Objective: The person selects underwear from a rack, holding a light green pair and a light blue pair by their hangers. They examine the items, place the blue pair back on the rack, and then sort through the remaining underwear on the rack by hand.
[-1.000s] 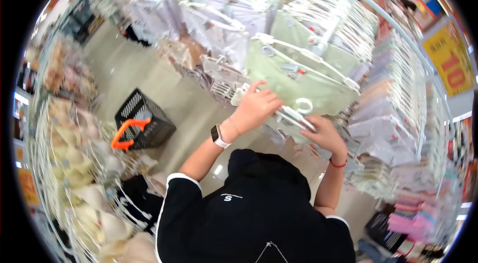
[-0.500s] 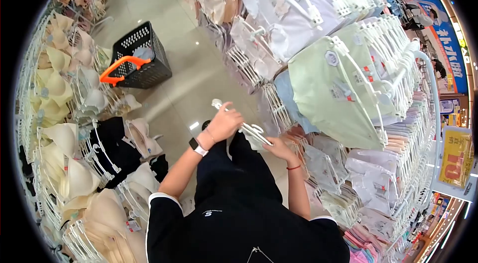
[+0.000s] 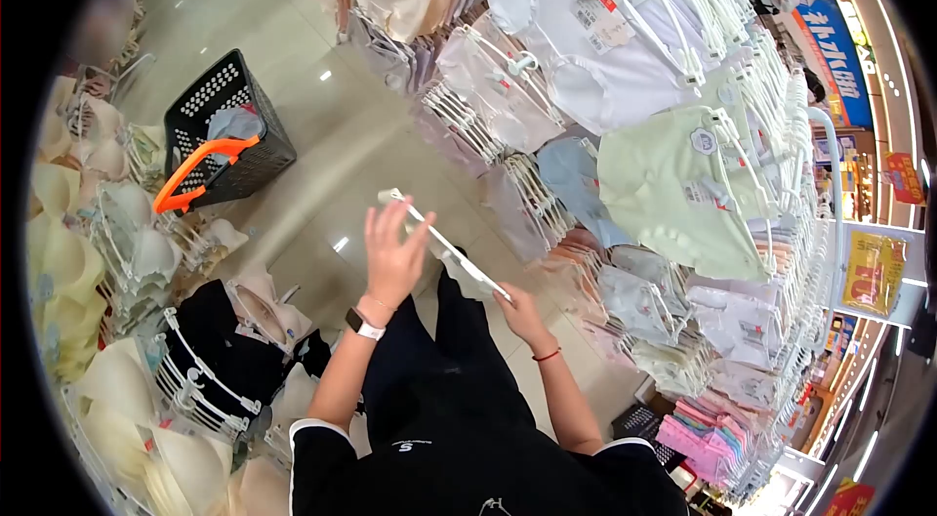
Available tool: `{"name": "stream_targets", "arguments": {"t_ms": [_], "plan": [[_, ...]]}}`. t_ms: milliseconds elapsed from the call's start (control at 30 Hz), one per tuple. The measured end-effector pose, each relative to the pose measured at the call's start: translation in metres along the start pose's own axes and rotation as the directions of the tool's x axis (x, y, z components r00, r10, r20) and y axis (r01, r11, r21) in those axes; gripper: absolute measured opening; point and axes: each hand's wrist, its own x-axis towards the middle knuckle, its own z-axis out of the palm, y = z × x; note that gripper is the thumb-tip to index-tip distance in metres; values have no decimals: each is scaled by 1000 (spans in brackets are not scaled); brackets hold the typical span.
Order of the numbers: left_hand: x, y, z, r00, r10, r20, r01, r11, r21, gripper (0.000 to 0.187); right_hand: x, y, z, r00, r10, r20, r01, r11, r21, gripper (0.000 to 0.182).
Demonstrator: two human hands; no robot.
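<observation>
A white clothes hanger slants across in front of my legs, seen nearly edge-on. My right hand pinches its lower right end between thumb and fingers. At the upper left end, my left hand has its fingers stretched out and apart, with the thumb beside the hanger bar. Whether the left hand touches the bar is hard to tell. Any cloth hanging from the hanger is too hidden to make out.
A black shopping basket with an orange handle and grey cloth inside stands on the floor. Bras hang at left. Racks of underwear on hangers fill the right, including green briefs and white briefs.
My left hand has opened its fingers and moved left along the hanger. The hanger has turned, now showing as a single slanted bar. The view has shifted, bringing another dark basket into sight.
</observation>
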Motion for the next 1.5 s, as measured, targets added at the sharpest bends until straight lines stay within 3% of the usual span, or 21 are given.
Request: {"name": "stream_targets", "arguments": {"t_ms": [33, 100, 367, 433, 567, 667, 833, 900, 967, 1067, 1267, 1367, 1500], "plan": [[-1, -7, -5, 998, -60, -29, 59, 998, -37, 37, 0, -6, 9, 999, -33, -36, 34, 999, 10, 19], [0, -23, -16, 977, -191, -89, 181, 977, -110, 45, -4, -18, 22, 997, 34, 68, -38, 998, 58, 18], [-19, -76, -29, 938, -338, 75, 339, 854, -394, 54, -17, -72, 31, 955, 130, 266, -174, 973, 150, 23], [-26, -78, -26, 913, -403, 59, 377, 781, -498, 54, -22, -72, 42, 980, 96, 176, -139, 959, 246, 24], [-40, -83, -24, 923, -373, 91, 367, 788, -495, 55, -29, -65, 49, 972, 216, 94, -235, 925, 300, 27], [-47, -69, -19, 937, -339, 81, 334, 805, -491, 49, -28, -74, 59, 958, 259, -121, -208, 921, 328, 29], [-63, -38, -1, 914, -94, 395, 335, 723, -604, 29, -25, -70, 60, 942, 302, -145, -246, 917, 312, 31], [-66, -17, 2, 915, -11, 404, 318, 636, -703, 29, -24, -73, 62, 947, 287, -148, -230, 921, 313, 32], [-78, -1, 7, 878, -87, 470, 446, 504, -740, 28, -22, -74, 62, 953, 268, -141, -215, 927, 309, 33], [-86, 5, 6, 842, -126, 525, 511, 500, -699, 24, -24, -81, 64, 952, 226, -207, -142, 924, 355, 27], [-92, 2, -5, 788, -27, 615, 554, 467, -689, 21, -33, -73, 61, 943, 255, -212, -165, 916, 366, 24], [-91, 2, -6, 780, 10, 626, 555, 450, -700, 23, -34, -80, 63, 939, 263, -220, -149, 891, 429, 24], [-91, 6, -8, 852, 16, 523, 428, 555, -714, 34, -41, -83, 58, 938, 281, -201, -168, 879, 447, 23]]}}
